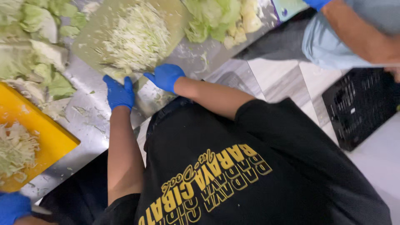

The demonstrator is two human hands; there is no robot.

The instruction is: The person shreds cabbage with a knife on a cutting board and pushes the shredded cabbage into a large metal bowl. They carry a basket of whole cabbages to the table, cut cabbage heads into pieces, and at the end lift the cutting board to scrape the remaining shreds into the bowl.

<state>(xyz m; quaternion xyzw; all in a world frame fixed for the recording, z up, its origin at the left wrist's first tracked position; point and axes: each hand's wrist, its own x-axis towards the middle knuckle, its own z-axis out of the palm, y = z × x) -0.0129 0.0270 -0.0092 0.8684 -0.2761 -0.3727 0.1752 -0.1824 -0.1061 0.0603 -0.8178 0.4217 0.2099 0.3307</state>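
Two blue-gloved hands gather a heap of shredded cabbage [135, 39] on a pale green cutting board [89, 41] atop a steel counter [89, 118]. The left hand [119, 92], fingers together, cups the board's near edge; the right hand [166, 76], fingers curled, rests just beside it. The heap lies directly beyond both, roughly equally near.

A commercial kitchen: a stainless-steel desk [89, 112] carries cutting boards [50, 133], heaps of shredded cabbage [137, 37] and cabbage leaves [37, 25], worked by blue-gloved staff.
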